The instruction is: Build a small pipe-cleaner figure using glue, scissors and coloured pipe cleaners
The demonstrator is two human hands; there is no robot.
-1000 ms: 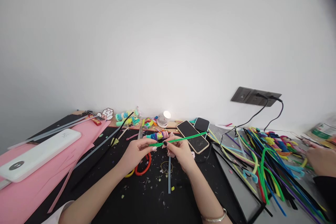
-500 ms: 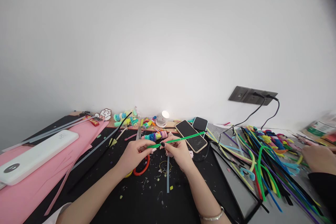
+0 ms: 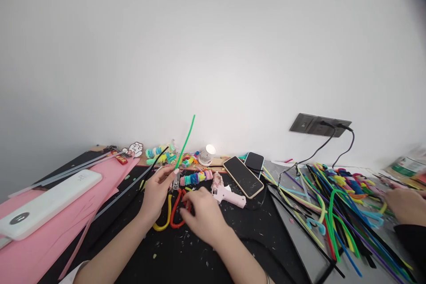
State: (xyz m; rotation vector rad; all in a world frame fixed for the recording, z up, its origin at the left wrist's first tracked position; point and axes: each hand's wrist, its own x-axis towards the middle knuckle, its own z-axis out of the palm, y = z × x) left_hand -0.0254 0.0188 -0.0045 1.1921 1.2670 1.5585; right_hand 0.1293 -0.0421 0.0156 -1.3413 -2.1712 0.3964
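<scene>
My left hand (image 3: pixel 158 193) pinches a green pipe cleaner (image 3: pixel 186 140) between thumb and fingers, its free end pointing up and slightly right. On the black table, scissors (image 3: pixel 176 220) with one red and one yellow handle loop lie just below that hand. My right hand (image 3: pixel 204 213) is over the red loop, thumb and index finger apart. Some of its fingers are curled underneath, and I cannot see whether they touch the handle. Beyond it lies a roll of colourful fuzzy rings (image 3: pixel 196 178). A pink glue gun (image 3: pixel 229 195) rests to its right.
Two phones (image 3: pixel 243 176) and a paper cup (image 3: pixel 207 155) stand near the wall. Many loose pipe cleaners (image 3: pixel 336 222) cover the grey board at right, beside another person's hand (image 3: pixel 404 206). Left are pink sheets (image 3: pixel 71 226) and a white device (image 3: pixel 53 202).
The green pipe cleaner, earlier held level between both hands, now stands upright in my left hand. My right hand has let go and moved down and left to the scissors, uncovering the glue gun.
</scene>
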